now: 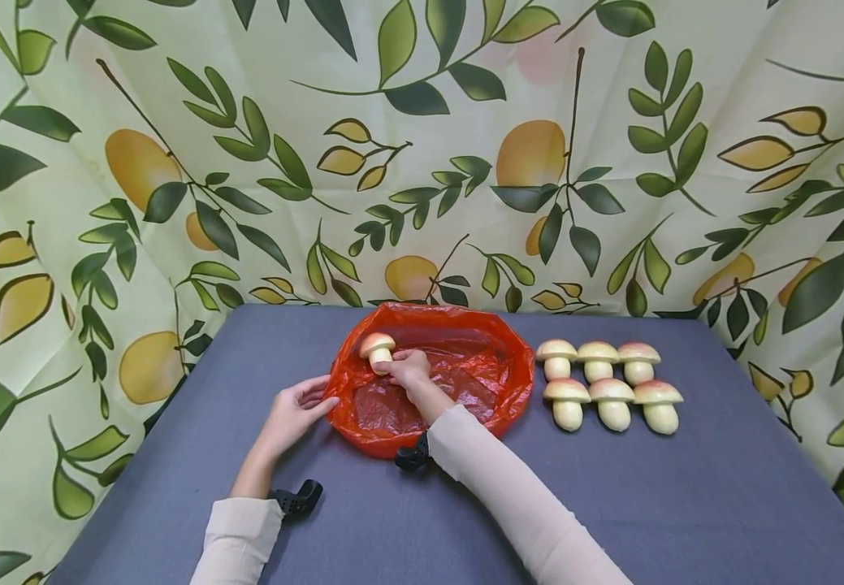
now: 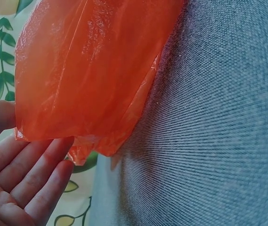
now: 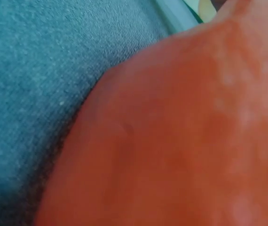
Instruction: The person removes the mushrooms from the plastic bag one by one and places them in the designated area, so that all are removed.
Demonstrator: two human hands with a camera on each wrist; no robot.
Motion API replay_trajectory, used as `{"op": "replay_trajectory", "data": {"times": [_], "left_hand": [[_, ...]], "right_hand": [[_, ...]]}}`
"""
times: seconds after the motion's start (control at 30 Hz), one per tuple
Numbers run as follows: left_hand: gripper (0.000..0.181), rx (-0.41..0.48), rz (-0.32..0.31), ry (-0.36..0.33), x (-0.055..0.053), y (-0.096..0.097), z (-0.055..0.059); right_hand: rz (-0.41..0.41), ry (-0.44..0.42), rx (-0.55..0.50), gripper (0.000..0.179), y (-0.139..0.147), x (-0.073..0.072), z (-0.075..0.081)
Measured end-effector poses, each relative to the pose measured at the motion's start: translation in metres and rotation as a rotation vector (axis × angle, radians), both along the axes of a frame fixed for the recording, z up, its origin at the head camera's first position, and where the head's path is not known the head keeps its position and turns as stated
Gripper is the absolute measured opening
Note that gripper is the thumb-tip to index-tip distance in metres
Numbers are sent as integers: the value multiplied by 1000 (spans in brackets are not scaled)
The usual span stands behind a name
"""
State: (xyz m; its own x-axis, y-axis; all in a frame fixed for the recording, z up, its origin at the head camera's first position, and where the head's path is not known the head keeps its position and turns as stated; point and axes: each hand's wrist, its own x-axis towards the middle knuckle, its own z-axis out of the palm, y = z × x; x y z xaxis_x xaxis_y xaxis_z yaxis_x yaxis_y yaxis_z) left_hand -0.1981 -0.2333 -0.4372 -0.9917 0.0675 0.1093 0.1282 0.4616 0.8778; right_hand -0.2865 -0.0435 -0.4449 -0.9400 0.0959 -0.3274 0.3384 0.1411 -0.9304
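A red plastic bag [image 1: 370, 443] stands on the table with its mouth spread wide. Inside its left part my right hand [image 1: 411, 372] pinches a toy mushroom [image 1: 377, 344] by the pale stem, cap up. At the bag's left rim my left hand [image 1: 300, 409] holds the plastic between thumb and fingers. The left wrist view shows this hand [image 2: 26, 179] at the edge of the red plastic [image 2: 91, 70]. In the right wrist view blurred red plastic [image 3: 171, 141] fills most of the picture, and the right hand is hidden.
To the right of the bag, several toy mushrooms [image 1: 613, 404] with reddish caps lie in two rows. A grey cloth [image 1: 721, 504] covers the table. Behind it hangs a leaf-patterned curtain [image 1: 451, 244]. Each wrist carries a black camera mount [image 1: 300, 497].
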Motion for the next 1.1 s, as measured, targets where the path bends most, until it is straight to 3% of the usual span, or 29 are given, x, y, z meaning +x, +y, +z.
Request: {"op": "replay_trajectory", "data": {"times": [0.27,0.7,1.1], "left_hand": [[43,0,-6,-3,0,0,0],[42,8,-1,-4,-1,1,-1],[43,-15,-6,-1,0,0,0]], "right_hand": [[-27,8,2,41,-1,-6,-12],[8,32,78,34,-1,-5,-12],[24,9,-45,33,8,3,-2]]}}
